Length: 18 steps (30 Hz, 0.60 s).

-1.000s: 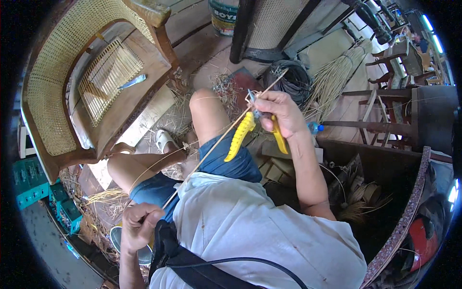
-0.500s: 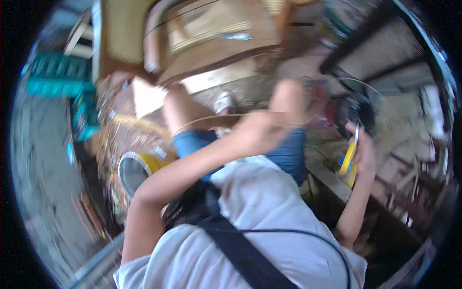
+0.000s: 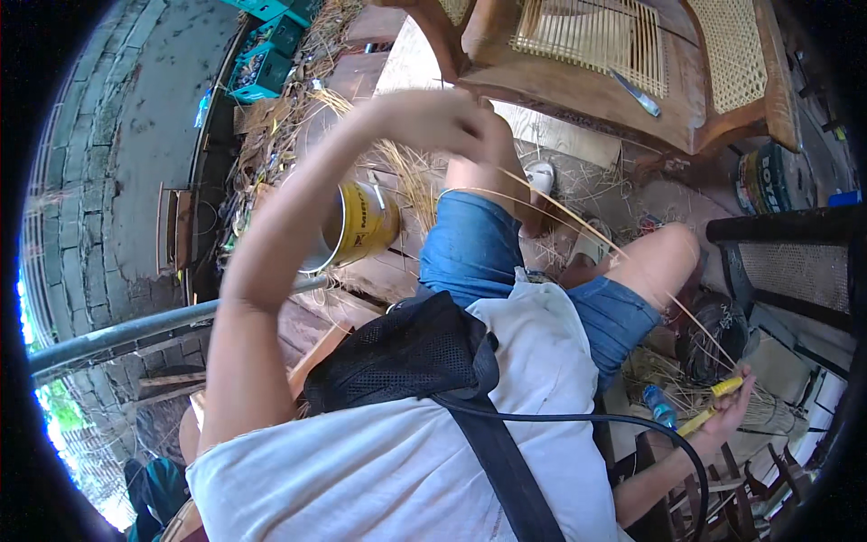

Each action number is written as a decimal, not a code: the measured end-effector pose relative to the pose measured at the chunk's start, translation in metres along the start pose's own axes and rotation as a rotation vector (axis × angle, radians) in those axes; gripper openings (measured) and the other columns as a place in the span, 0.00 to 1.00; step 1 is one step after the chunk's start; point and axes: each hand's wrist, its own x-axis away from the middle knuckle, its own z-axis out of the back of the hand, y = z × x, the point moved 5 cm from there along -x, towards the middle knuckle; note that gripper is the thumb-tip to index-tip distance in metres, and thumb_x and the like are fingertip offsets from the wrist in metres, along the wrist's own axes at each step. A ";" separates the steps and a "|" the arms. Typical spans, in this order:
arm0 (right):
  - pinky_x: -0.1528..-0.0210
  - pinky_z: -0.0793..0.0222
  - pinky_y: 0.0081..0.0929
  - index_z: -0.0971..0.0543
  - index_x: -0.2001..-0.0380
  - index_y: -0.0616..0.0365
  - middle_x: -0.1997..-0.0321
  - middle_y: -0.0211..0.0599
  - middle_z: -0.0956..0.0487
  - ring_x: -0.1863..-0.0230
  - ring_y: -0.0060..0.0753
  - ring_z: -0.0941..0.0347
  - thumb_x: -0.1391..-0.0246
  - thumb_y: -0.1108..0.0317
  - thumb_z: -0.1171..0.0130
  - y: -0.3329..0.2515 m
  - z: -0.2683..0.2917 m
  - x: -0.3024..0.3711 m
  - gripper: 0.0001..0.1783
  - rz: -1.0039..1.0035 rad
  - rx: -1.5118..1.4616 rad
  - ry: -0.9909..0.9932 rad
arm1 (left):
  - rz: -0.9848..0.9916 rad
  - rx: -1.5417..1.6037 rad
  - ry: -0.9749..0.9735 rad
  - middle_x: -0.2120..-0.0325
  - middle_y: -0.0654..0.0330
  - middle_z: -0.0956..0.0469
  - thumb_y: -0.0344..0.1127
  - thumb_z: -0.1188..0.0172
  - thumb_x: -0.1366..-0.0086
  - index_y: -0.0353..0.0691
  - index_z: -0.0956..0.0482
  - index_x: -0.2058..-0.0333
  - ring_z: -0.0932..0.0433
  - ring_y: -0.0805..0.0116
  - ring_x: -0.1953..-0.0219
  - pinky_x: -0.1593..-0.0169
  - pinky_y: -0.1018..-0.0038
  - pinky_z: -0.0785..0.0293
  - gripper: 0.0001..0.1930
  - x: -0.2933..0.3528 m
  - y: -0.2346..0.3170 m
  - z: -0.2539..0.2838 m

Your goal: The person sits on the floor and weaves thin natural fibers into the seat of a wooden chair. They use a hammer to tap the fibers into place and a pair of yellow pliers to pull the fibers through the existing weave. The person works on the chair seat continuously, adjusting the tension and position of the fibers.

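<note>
My left hand (image 3: 442, 124), a little blurred, is raised at the upper middle with its fingers closed on a thin pale cane strand (image 3: 578, 219). The strand slants down across my knees to my right hand (image 3: 730, 411), far out on the right. Yellow-handled pliers (image 3: 695, 422) are held in that hand; their jaws are hard to make out. A wooden chair frame (image 3: 578, 99) stands ahead of me, cane strands (image 3: 596, 41) stretched over its seat opening. On the frame lies a small tool with a pale blue handle (image 3: 643, 99).
Left of my legs stands a yellow bucket (image 3: 375, 219); teal crates (image 3: 262, 72) are farther off. A metal rail (image 3: 135, 332) crosses the left side. Dark coiled material (image 3: 713, 339) and a blue bottle (image 3: 660, 406) are at the right, near a dark chair frame (image 3: 786, 226).
My left hand has swung up and left from above my lap, drawing the strand out straighter. My right hand has moved lower and outward with the pliers. The whole view has turned.
</note>
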 end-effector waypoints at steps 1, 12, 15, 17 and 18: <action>0.85 0.50 0.09 0.25 0.50 0.51 0.61 0.22 0.25 0.83 0.06 0.42 0.39 0.48 0.44 -0.001 -0.003 -0.006 0.22 -0.012 -0.016 -0.068 | 0.248 -0.195 0.037 0.82 0.57 0.26 0.39 0.41 0.39 0.29 0.20 0.69 0.30 0.73 0.76 0.69 0.71 0.30 0.14 0.033 -0.027 0.023; 0.87 0.47 0.12 0.25 0.49 0.56 0.70 0.23 0.26 0.84 0.11 0.40 0.38 0.56 0.46 -0.001 -0.029 -0.006 0.20 -0.032 0.024 -0.023 | 0.885 -0.830 0.052 0.68 0.48 0.18 0.45 0.38 0.48 0.39 0.17 0.66 0.19 0.52 0.66 0.62 0.60 0.25 0.16 0.167 -0.180 0.078; 0.84 0.43 0.15 0.21 0.57 0.59 0.66 0.31 0.23 0.73 0.18 0.32 0.43 0.63 0.46 0.006 -0.116 0.052 0.15 -0.087 0.219 -0.219 | 0.144 -1.022 0.377 0.58 0.49 0.20 0.44 0.40 0.38 0.43 0.23 0.50 0.21 0.53 0.56 0.52 0.62 0.25 0.20 0.027 -0.059 -0.004; 0.84 0.43 0.15 0.19 0.63 0.60 0.68 0.31 0.23 0.76 0.17 0.32 0.44 0.63 0.46 0.002 -0.177 0.084 0.13 0.166 0.402 -0.402 | -0.213 -0.209 0.318 0.56 0.48 0.21 0.42 0.42 0.34 0.37 0.24 0.50 0.21 0.55 0.54 0.50 0.65 0.25 0.19 -0.035 0.039 -0.067; 0.86 0.45 0.14 0.19 0.63 0.60 0.70 0.30 0.23 0.83 0.16 0.35 0.43 0.61 0.45 0.000 -0.195 0.099 0.14 -0.168 0.245 -0.397 | -0.349 0.156 0.228 0.55 0.47 0.21 0.40 0.44 0.32 0.34 0.25 0.50 0.21 0.55 0.53 0.49 0.67 0.25 0.18 -0.067 0.089 -0.096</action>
